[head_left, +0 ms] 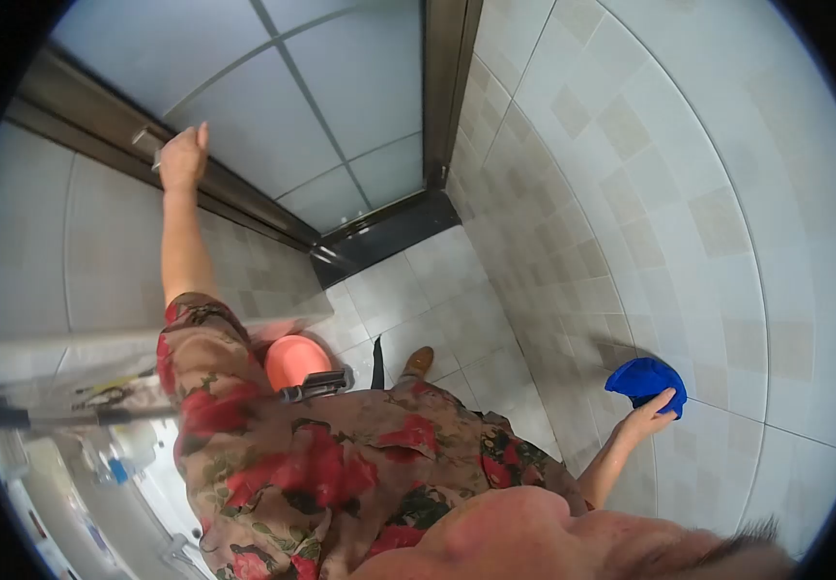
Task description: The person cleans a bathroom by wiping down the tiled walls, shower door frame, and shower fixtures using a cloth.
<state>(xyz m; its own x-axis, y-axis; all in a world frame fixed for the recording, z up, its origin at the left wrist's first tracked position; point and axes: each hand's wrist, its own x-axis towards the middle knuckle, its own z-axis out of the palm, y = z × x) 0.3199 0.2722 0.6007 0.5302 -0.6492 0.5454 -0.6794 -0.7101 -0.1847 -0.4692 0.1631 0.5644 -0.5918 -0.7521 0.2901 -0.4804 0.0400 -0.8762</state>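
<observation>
At ten o'clock the door handle (144, 136) is gripped by the left hand (184, 158); at four, the blue cloth (642, 371) could be dropped if pinched loosely by the right hand (644, 422).

The left hand (184, 159) grips the handle (144, 140) of the frosted-glass door (263, 111). Right of the door, the right hand (644, 420) holds what looks like a blue cloth (642, 375) at the tiled wall (693, 290); a coral-pink basin (294, 362) sits nearer than the door.
</observation>
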